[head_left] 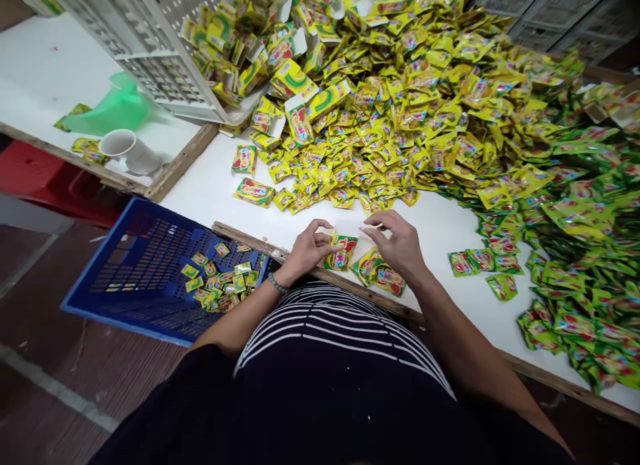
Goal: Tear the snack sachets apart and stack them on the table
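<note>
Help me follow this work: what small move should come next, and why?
Probably the right hand should pick up the sachets lying under it and bring them to the small pack that the left hand pinches; both lie close together.

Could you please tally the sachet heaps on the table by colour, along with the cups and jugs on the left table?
Yellow heap: 1
Green heap: 1
White cup: 1
Green jug: 1
Total: 4
</note>
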Demonstrator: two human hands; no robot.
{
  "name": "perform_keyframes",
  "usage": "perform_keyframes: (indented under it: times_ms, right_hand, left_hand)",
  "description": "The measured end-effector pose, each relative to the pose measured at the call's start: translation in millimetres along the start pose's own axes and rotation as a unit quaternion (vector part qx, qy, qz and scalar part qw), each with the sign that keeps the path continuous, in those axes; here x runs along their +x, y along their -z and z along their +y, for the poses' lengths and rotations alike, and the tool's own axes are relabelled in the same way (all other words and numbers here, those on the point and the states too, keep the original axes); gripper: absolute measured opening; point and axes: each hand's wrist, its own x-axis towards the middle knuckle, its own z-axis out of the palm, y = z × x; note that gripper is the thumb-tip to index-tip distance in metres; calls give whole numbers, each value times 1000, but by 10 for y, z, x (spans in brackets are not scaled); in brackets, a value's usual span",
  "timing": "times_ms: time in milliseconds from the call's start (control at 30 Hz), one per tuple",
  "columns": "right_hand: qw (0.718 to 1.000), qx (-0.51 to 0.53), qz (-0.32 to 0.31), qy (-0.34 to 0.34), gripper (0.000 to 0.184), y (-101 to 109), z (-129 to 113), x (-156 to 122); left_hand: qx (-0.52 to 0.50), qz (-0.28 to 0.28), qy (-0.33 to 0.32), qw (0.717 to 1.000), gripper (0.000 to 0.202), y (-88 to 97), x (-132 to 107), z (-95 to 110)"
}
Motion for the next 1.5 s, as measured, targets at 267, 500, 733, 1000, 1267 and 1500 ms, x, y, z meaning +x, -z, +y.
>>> perform_keyframes:
  times_ms: [267, 500, 733, 1000, 1267, 1500]
  right_hand:
    - [988, 111, -70, -79, 21, -147, 154, -148]
    - [990, 88, -85, -71, 35, -62, 123, -6]
    - [989, -7, -143, 21, 16, -20, -50, 62]
    - [976, 7, -193, -99, 12, 25, 27, 257]
    - [958, 69, -250, -124, 31, 79, 93, 137]
    - [994, 3, -105, -30, 32, -152, 129, -246]
  left_hand:
    - [46, 7, -77, 996, 56, -45, -77, -38]
    - [42, -2, -61, 997, 47, -45, -33, -43]
    - [-20, -7, -19, 1000, 61, -40, -31, -20]
    - [-8, -23, -11, 1000, 60, -43, -34, 1]
    - [14, -13, -24, 1000, 57, -69, -49, -16]
    - [60, 5, -40, 997, 54, -73, -43, -17]
